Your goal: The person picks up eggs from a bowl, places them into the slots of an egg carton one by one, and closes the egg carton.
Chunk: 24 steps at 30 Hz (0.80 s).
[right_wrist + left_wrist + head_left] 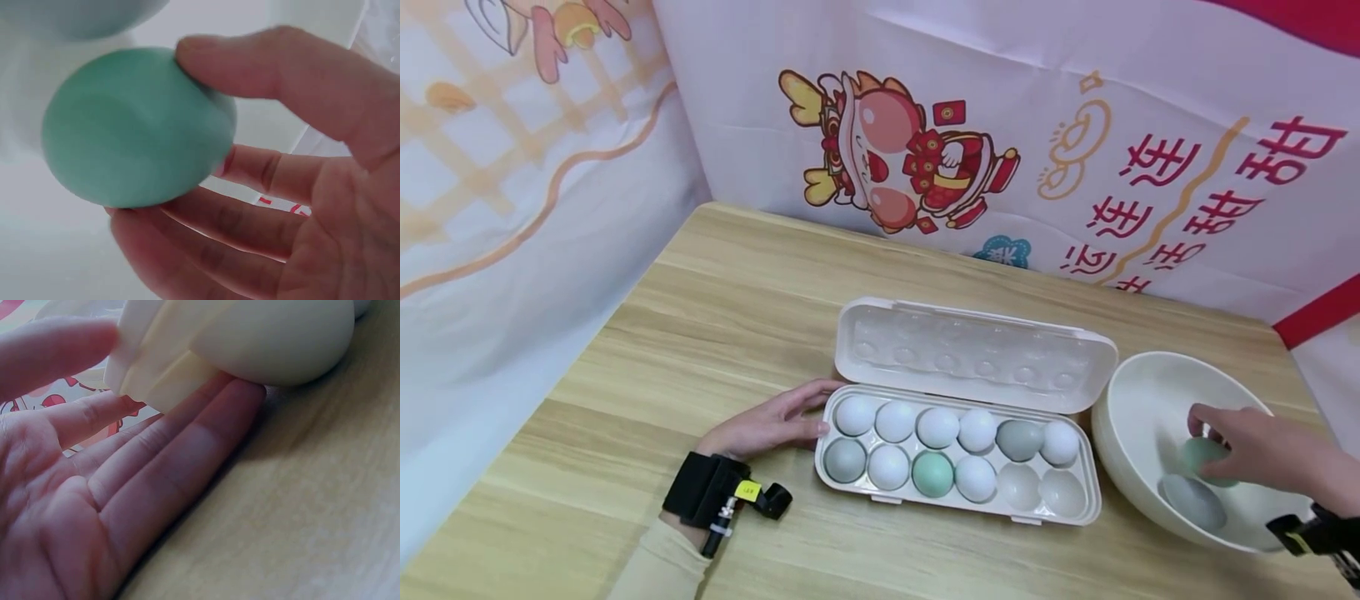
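Note:
In the head view, my right hand [1262, 446] reaches into a cream bowl [1131, 400] and holds a green egg [137, 128] between thumb and fingers. A grey egg [1193, 502] lies beside it in the bowl. My left hand [767, 425] is at the left end of a white egg carton [955, 502], thumb touching its rim and straight fingers reaching under its side, as the left wrist view shows. White eggs [937, 427], grey eggs [845, 460] and a green egg [933, 473] fill most cups; two at the front right are empty.
The carton's lid [977, 350] lies folded back behind the eggs, close to the bowl. All stands on a wooden table [715, 308]. Printed cloths [1045, 83] hang behind its back edge and at the left side.

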Tool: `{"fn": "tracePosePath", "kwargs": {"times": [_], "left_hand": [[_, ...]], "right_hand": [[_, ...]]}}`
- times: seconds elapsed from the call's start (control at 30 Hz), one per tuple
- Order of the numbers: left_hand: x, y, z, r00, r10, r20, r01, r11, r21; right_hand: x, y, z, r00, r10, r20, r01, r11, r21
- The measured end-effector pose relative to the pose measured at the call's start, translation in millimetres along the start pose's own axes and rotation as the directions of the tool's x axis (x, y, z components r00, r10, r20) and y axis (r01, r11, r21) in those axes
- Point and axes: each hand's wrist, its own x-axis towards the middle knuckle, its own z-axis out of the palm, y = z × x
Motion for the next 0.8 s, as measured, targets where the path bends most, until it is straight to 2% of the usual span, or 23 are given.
{"fn": "tracePosePath", "kwargs": {"times": [0.2,0.27,0.37,0.43,0.5,0.6,0.73,0.77,0.8], "left_hand": [[-1.0,1.5,0.1,1.000,-0.010,-0.005,0.010,0.999,0.040],[-0.8,1.9,0.3,1.000,-0.014,-0.006,0.014,0.999,0.051],[-0.6,1.6,0.3,1.000,-0.019,-0.010,0.019,0.998,0.065],[-0.4,1.2,0.6,1.000,-0.022,-0.013,0.023,0.997,0.068],[-0.3,1.1,0.8,1.000,-0.020,-0.012,0.021,0.998,0.063],[-0.1,1.0,0.9,1.000,-0.012,-0.008,0.013,0.999,0.047],[0.3,0.1,0.4,1.000,0.002,0.003,-0.002,0.999,0.033],[0.5,-0.1,0.3,1.000,0.004,0.005,-0.004,1.000,0.031],[0.6,-0.3,0.2,1.000,0.006,0.006,-0.006,0.999,0.031]], "right_hand": [[-8.6,-7,1,0.993,-0.017,-0.120,0.012,0.999,-0.047],[-12.7,-10,1,0.983,-0.025,-0.179,0.015,0.998,-0.058],[-20.4,-17,4,0.959,-0.056,-0.277,0.031,0.995,-0.092],[-26.1,-22,7,0.929,-0.100,-0.357,0.059,0.990,-0.125],[-31.8,-29,9,0.889,-0.147,-0.433,0.083,0.983,-0.165],[-38.8,-39,11,0.815,-0.214,-0.538,0.112,0.970,-0.215],[-47.0,-53,12,0.724,-0.244,-0.646,0.108,0.964,-0.243],[-49.1,-57,12,0.708,-0.239,-0.665,0.102,0.966,-0.239],[-51.2,-62,12,0.702,-0.226,-0.675,0.093,0.969,-0.229]]}}
